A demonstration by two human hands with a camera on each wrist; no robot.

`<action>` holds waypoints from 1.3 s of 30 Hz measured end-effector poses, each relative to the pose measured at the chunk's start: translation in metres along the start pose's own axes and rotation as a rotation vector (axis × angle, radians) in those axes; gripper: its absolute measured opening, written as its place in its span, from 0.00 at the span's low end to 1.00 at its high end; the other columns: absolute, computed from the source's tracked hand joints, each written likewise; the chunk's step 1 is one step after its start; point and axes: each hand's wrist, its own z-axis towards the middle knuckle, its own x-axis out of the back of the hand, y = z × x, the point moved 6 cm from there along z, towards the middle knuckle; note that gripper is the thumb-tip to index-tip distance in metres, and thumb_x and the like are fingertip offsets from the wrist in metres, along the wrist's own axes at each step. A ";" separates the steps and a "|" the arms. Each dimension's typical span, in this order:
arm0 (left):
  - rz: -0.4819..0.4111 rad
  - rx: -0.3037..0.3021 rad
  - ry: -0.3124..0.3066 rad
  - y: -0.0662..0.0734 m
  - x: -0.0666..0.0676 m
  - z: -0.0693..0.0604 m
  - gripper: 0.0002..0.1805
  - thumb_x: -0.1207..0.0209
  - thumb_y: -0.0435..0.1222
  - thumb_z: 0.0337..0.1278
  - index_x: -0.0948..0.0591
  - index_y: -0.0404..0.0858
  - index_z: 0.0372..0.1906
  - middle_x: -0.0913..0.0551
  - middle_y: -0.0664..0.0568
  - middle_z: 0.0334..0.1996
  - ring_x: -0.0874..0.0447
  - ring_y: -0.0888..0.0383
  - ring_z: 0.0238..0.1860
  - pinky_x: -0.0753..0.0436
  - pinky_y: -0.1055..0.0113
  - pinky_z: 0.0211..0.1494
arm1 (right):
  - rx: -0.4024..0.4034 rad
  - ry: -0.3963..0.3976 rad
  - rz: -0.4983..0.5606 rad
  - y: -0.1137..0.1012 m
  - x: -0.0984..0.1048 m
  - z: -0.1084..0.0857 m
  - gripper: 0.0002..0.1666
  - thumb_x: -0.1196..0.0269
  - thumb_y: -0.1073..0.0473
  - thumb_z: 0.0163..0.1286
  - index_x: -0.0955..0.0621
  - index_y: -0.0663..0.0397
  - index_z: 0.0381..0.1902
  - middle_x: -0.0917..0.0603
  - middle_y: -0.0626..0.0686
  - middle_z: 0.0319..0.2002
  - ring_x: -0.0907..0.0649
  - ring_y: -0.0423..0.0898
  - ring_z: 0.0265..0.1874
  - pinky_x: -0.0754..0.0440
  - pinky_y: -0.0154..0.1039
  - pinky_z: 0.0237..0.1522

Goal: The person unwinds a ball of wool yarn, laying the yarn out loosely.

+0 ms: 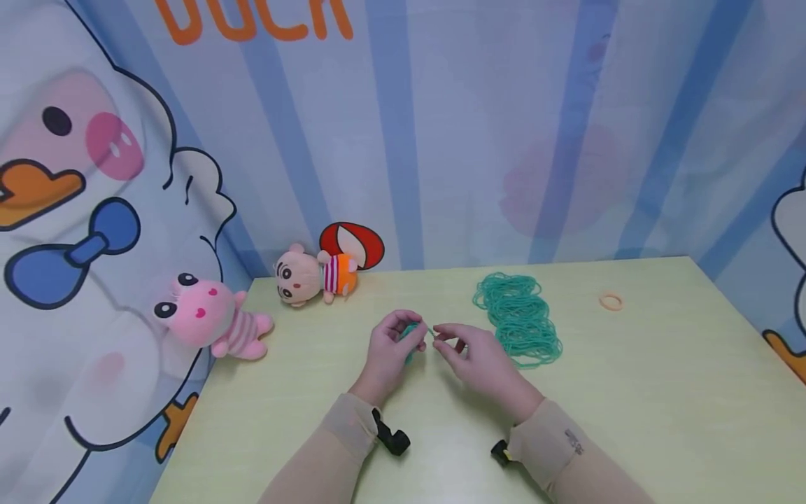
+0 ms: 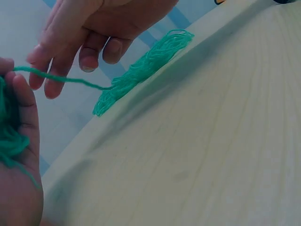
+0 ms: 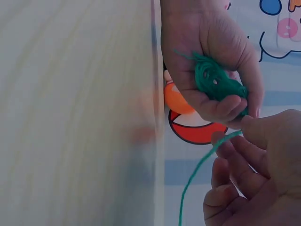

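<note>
My left hand grips a small wound bundle of green yarn, its fingers curled around it. From that bundle a single yarn strand runs across to a larger loose skein of green yarn, which lies on the table to the right. Close beside the left fingertips, my right hand holds the strand lightly between thumb and fingers. In the right wrist view the strand bends down past the right fingers. The other right fingers are loosely bent.
A light wooden table bears a beige ring at the right. Two plush toys lie at the left: a pink one and one in orange shorts. A printed cloth backdrop stands behind the table.
</note>
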 end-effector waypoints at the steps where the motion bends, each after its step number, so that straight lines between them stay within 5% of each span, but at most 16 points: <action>1: -0.001 0.002 -0.001 -0.001 -0.001 0.000 0.20 0.34 0.30 0.75 0.25 0.20 0.60 0.14 0.56 0.40 0.16 0.59 0.34 0.11 0.71 0.43 | -0.005 0.003 0.004 -0.002 -0.002 0.001 0.19 0.34 0.51 0.83 0.12 0.52 0.64 0.07 0.50 0.54 0.16 0.40 0.38 0.18 0.36 0.39; 6: 0.002 0.003 -0.004 -0.001 -0.002 0.001 0.22 0.34 0.29 0.75 0.27 0.18 0.61 0.13 0.57 0.40 0.16 0.60 0.34 0.11 0.72 0.43 | -0.009 0.064 0.018 -0.004 0.002 0.001 0.11 0.33 0.55 0.82 0.09 0.51 0.54 0.06 0.47 0.45 0.19 0.39 0.35 0.20 0.34 0.36; 14: -0.014 0.039 0.022 -0.002 0.000 0.001 0.18 0.35 0.30 0.76 0.24 0.24 0.60 0.16 0.56 0.40 0.19 0.60 0.34 0.13 0.72 0.41 | -0.010 0.188 0.057 0.004 0.032 -0.009 0.10 0.35 0.56 0.83 0.11 0.53 0.52 0.08 0.54 0.40 0.20 0.42 0.33 0.20 0.35 0.35; 23: -0.074 0.071 0.018 -0.002 0.001 0.000 0.14 0.36 0.28 0.74 0.24 0.28 0.58 0.21 0.53 0.41 0.27 0.58 0.32 0.23 0.74 0.31 | -0.073 0.268 0.031 0.037 0.075 -0.033 0.12 0.36 0.57 0.84 0.11 0.57 0.54 0.10 0.55 0.39 0.20 0.43 0.35 0.22 0.32 0.37; 29: -0.130 0.065 0.002 -0.003 0.000 -0.002 0.04 0.35 0.30 0.75 0.19 0.38 0.48 0.24 0.54 0.33 0.32 0.60 0.25 0.30 0.73 0.27 | -0.121 0.336 -0.013 0.061 0.103 -0.050 0.14 0.37 0.54 0.85 0.11 0.58 0.54 0.10 0.54 0.38 0.20 0.42 0.33 0.23 0.31 0.35; 34: -0.167 0.061 0.008 -0.004 0.001 -0.001 0.06 0.35 0.33 0.78 0.19 0.44 0.41 0.26 0.56 0.28 0.33 0.60 0.24 0.31 0.72 0.28 | -0.196 0.320 -0.092 0.081 0.118 -0.060 0.17 0.39 0.52 0.86 0.12 0.57 0.56 0.10 0.55 0.41 0.20 0.43 0.34 0.23 0.32 0.34; 39: -0.191 0.058 0.052 -0.005 0.004 0.001 0.08 0.37 0.32 0.79 0.21 0.45 0.39 0.27 0.57 0.28 0.32 0.60 0.25 0.29 0.71 0.29 | -0.293 0.208 -0.155 0.101 0.121 -0.064 0.19 0.41 0.51 0.86 0.13 0.59 0.57 0.10 0.60 0.48 0.18 0.47 0.35 0.22 0.39 0.33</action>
